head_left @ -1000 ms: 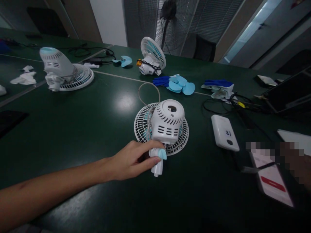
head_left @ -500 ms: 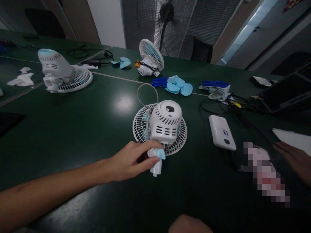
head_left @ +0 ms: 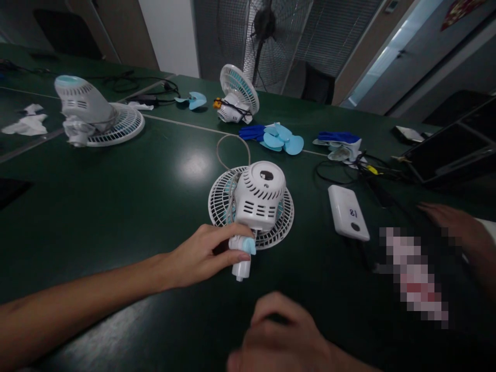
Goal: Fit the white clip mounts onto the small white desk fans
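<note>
A small white fan (head_left: 259,194) lies face down on the green table, its round grille (head_left: 219,201) beneath the vented motor housing. My left hand (head_left: 211,250) is closed around the fan's neck (head_left: 241,268), thumb and index finger pinching the joint beside a light-blue knob (head_left: 248,246). The neck points toward me. My right hand (head_left: 287,330) is in front of the fan, apart from it, with its fingers curled. It is slightly blurred, and whatever it may hold is hidden. A thin grey cord (head_left: 233,137) loops behind the fan.
Farther back are two more white fans (head_left: 87,106) (head_left: 238,95), light-blue fan blades (head_left: 284,139) and blue gloves (head_left: 338,137). A white power bank (head_left: 349,212) marked 18 lies to the right. Another person's hand (head_left: 461,232) rests beyond a blurred-out item (head_left: 416,279).
My right hand has come up from the bottom edge toward the fan's neck. My left hand keeps its hold on the neck. The view has shifted slightly, and the other person's hand has moved left.
</note>
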